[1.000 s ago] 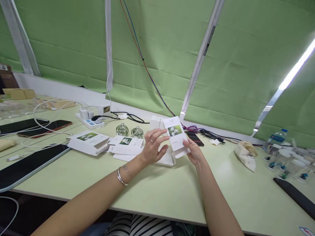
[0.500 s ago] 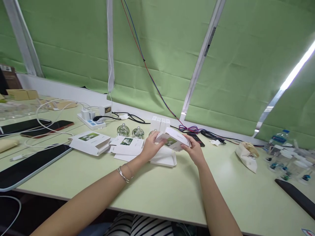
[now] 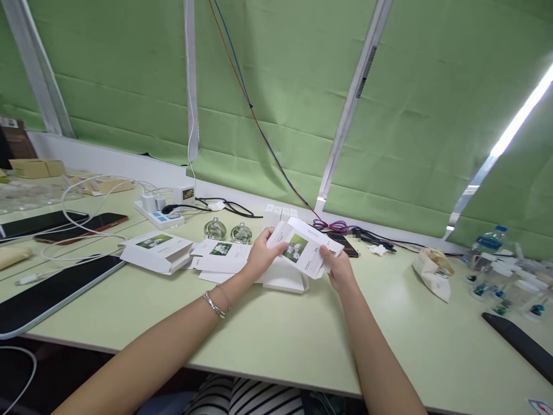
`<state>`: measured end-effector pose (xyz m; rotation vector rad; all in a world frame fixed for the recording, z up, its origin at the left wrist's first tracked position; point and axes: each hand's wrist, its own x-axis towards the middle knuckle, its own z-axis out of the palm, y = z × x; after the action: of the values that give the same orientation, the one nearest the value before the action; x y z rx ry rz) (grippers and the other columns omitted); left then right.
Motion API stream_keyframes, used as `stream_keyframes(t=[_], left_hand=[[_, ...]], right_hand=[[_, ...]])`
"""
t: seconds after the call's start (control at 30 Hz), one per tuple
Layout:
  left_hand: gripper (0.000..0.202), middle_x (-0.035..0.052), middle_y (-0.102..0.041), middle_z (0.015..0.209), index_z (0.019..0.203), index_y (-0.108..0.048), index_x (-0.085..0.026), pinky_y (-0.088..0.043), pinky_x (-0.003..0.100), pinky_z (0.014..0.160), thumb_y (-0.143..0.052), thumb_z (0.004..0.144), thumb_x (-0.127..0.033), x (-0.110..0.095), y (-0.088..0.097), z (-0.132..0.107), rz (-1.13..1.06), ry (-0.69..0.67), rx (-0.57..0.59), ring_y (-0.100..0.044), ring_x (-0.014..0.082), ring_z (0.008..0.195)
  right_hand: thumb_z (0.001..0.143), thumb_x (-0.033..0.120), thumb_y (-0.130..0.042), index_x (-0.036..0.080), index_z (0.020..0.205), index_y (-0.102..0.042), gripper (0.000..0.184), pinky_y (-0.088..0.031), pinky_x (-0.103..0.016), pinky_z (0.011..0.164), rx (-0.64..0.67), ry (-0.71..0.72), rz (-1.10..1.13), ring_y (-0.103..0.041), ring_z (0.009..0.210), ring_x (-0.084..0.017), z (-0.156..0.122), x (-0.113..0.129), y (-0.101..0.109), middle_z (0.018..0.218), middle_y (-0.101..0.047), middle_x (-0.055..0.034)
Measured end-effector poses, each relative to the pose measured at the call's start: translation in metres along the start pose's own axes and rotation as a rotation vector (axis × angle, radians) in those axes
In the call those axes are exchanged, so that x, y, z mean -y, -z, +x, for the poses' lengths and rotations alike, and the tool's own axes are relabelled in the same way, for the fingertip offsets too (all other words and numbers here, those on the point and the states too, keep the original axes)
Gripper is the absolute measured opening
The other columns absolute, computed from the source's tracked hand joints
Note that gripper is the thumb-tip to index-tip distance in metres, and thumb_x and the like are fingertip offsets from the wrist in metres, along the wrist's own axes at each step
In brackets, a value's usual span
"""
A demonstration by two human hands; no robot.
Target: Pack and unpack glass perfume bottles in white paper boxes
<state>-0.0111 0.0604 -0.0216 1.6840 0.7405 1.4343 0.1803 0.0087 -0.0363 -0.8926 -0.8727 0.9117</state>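
Between my two hands I hold a white cardboard box (image 3: 306, 245) with a green flower picture, tilted above the table. My left hand (image 3: 261, 255) grips its left end, thumb on the printed face. My right hand (image 3: 338, 266) pinches the right end, where flaps show. Under and behind it lies another white carton (image 3: 286, 280), partly hidden. To the left are a flattened-looking carton (image 3: 224, 257) and an opened carton (image 3: 158, 251), both with flower pictures. Two round glass bottles (image 3: 215, 229) stand behind them. Small white boxes (image 3: 272, 215) stand upright behind the held box.
A power strip (image 3: 159, 215) with plugs and white cables sits at the back left. Dark tablets and phones (image 3: 60, 288) lie on the left. At the right are a cloth pouch (image 3: 433, 274), lidded clear jars (image 3: 503, 282) and a water bottle (image 3: 492, 239). Bundled cables (image 3: 334, 225) run along the wall.
The held box has been turned so its printed face tilts up more toward me. My right hand has shifted slightly lower on its end; both hands keep hold.
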Motion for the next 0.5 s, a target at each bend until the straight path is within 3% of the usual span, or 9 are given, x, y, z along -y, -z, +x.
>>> stream_keyframes(t=[0.1, 0.23, 0.37, 0.5], left_hand=[[0.044, 0.0037, -0.061, 0.092, 0.104, -0.048, -0.018, -0.050, 0.031, 0.072, -0.065, 0.069, -0.037, 0.000, 0.001, 0.002, -0.025, -0.017, -0.023, -0.060, 0.0193, 0.085], [0.032, 0.0078, -0.060, 0.100, 0.109, -0.046, -0.019, -0.049, 0.028, 0.067, -0.047, 0.084, -0.038, -0.001, 0.005, 0.004, 0.019, -0.164, -0.169, -0.059, 0.0163, 0.081], [0.025, 0.0090, -0.059, 0.105, 0.104, -0.051, -0.019, -0.048, 0.033, 0.074, -0.044, 0.086, -0.036, -0.010, 0.015, 0.003, 0.267, -0.490, -0.193, -0.057, 0.0194, 0.092], [0.012, 0.0053, -0.063, 0.092, 0.087, -0.057, -0.021, -0.046, 0.037, 0.083, -0.045, 0.085, -0.023, -0.028, 0.019, -0.001, 0.389, -0.858, -0.139, -0.058, 0.0193, 0.092]], right_hand=[[0.051, 0.040, -0.082, 0.017, 0.089, -0.057, 0.051, -0.054, -0.034, 0.070, -0.057, -0.008, -0.020, -0.066, 0.077, -0.022, 0.002, -0.006, 0.000, 0.085, -0.070, -0.0045], [0.048, 0.043, -0.082, 0.018, 0.084, -0.052, 0.053, -0.052, -0.032, 0.058, -0.086, -0.045, -0.098, -0.065, 0.065, -0.021, 0.001, -0.016, -0.006, 0.072, -0.068, -0.0018], [0.049, 0.044, -0.080, 0.018, 0.081, -0.052, 0.049, -0.049, -0.029, 0.053, -0.066, -0.073, -0.221, -0.064, 0.061, -0.021, -0.001, -0.020, -0.009, 0.067, -0.066, -0.0012], [0.049, 0.037, -0.079, 0.019, 0.081, -0.054, 0.044, -0.047, -0.028, 0.055, -0.068, -0.052, -0.394, -0.062, 0.064, -0.020, 0.001, -0.022, -0.003, 0.069, -0.066, -0.0006]])
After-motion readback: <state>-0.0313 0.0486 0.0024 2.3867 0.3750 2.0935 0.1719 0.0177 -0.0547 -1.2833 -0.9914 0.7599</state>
